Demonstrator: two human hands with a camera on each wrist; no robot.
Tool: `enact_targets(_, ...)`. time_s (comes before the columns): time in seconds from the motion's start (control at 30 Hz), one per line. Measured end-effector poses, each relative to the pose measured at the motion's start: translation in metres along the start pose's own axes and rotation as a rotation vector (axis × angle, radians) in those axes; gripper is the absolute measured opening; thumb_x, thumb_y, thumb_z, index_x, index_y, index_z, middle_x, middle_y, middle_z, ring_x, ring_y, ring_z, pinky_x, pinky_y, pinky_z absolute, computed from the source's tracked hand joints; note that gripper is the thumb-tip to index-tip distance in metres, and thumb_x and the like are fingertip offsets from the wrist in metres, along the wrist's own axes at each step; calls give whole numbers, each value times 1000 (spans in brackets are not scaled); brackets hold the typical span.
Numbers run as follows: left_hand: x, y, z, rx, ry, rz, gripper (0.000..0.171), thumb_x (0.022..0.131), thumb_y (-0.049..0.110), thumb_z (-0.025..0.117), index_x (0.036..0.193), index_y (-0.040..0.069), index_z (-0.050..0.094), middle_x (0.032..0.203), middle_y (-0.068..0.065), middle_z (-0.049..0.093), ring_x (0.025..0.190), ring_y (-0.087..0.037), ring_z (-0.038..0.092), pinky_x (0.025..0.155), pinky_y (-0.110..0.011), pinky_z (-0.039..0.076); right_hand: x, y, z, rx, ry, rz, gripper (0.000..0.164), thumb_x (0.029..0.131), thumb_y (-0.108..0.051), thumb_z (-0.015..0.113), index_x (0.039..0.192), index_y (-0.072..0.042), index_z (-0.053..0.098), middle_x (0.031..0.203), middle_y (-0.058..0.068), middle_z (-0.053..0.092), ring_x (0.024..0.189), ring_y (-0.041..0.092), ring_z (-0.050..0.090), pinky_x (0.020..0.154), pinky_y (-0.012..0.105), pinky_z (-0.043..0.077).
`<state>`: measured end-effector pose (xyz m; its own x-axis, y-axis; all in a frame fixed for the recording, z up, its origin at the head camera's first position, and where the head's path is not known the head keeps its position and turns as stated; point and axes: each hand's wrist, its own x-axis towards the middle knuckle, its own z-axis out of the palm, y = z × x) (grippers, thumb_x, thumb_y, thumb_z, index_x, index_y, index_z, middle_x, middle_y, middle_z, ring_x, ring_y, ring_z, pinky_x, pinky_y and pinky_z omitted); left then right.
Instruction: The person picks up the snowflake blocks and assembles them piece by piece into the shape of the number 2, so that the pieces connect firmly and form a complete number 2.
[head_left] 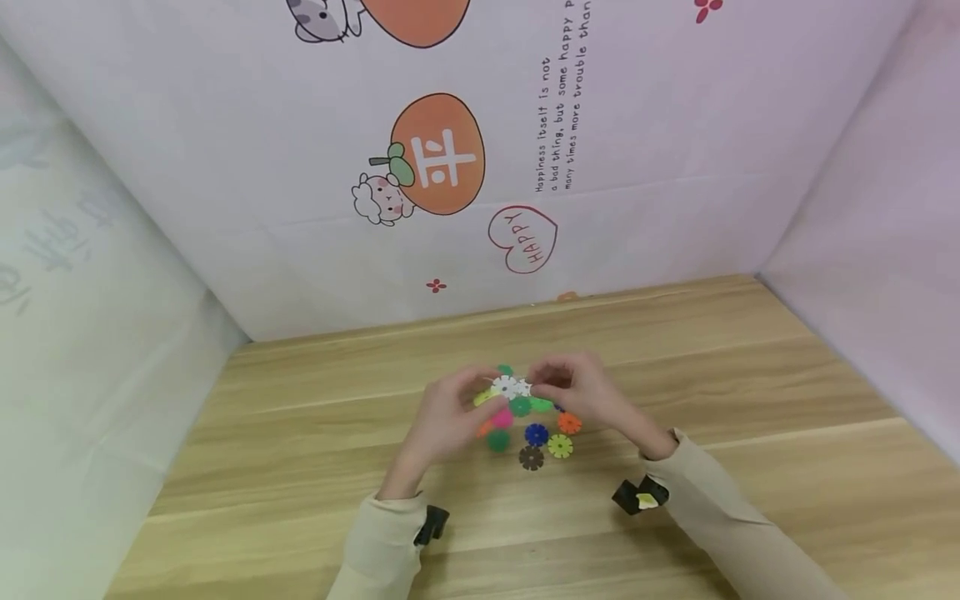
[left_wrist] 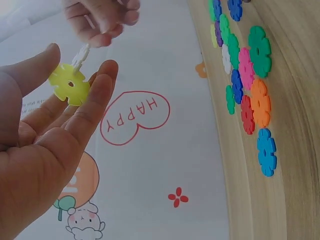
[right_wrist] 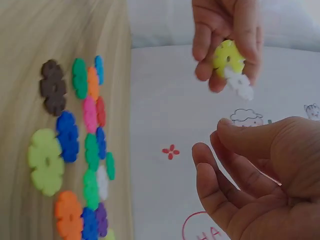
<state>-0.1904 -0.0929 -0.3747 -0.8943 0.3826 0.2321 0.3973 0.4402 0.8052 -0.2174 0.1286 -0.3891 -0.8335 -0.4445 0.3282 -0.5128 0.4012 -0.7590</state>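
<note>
Near the middle of the head view, a person's left hand (head_left: 446, 412) holds a yellow disc (left_wrist: 71, 85) between thumb and fingers, a notched white disc (left_wrist: 81, 56) meeting its edge. The right hand (head_left: 581, 387) is close by, a little to the right, its fingers loosely bent and the thumb apart from them, with nothing visible in its grasp.

Below and between the hands, more notched discs lie on the wood-grained bench (head_left: 300, 467): a brown disc (head_left: 531, 457) lowest, a blue disc (head_left: 536, 434) just above it, a lime disc (head_left: 560, 446) to its right and an orange disc (head_left: 569, 423) higher up. In the left wrist view a light blue disc (left_wrist: 267, 152) ends the group at right.

Beige sleeves (head_left: 382, 533) with black wrist mounts (head_left: 431, 527) enter from the bottom edge. Across the top hangs a white printed sheet (head_left: 300, 167), a red HAPPY heart (head_left: 522, 239) near its middle.
</note>
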Motion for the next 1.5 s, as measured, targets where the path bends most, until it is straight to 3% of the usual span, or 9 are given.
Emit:
enact_targets(0.33, 0, -1, -2, -11, -23, -29, 37, 90, 27, 68, 121, 9, 62, 124, -6, 63, 112, -27, 60, 92, -37, 51, -12, 35, 4, -101, -295, 89, 8, 82, -2, 72, 89, -5, 69, 79, -2, 66, 72, 10, 61, 64, 23, 53)
enact_targets(0.6, 1, 2, -2, -18, -31, -27, 34, 90, 26, 68, 120, 11, 62, 125, -6, 63, 112, -25, 61, 92, -37, 50, -23, 34, 3, -197, -369, 117, 29, 68, -14, 86, 89, -6, 67, 74, -2, 59, 66, 10, 52, 59, 22, 47)
enact_targets(0.93, 0, 1, -2, -5, -32, -13, 34, 90, 26, 68, 120, 11, 62, 124, -6, 63, 110, -22, 62, 92, -37, 50, -28, 33, 3, -213, -365, 125, 27, 66, -10, 86, 85, -8, 66, 73, -1, 57, 68, 12, 50, 59, 23, 47)
enact_targets(1.17, 0, -2, 0, 0, -40, -27, 34, 90, 28, 68, 120, 13, 62, 125, -6, 63, 110, -24, 62, 92, -37, 50, -32, 30, 8, -165, -347, 184, 32, 66, -5, 85, 84, -10, 59, 75, 0, 56, 68, 13, 51, 59, 24, 48)
enact_targets(1.5, -1, 1, -1, -23, -34, -23, 33, 90, 27, 67, 120, 12, 62, 125, -7, 62, 110, -24, 61, 93, -40, 50, -30, 29, 8, -171, -267, 175, 16, 81, -1, 70, 92, -9, 61, 87, 3, 64, 76, 12, 60, 63, 24, 52)
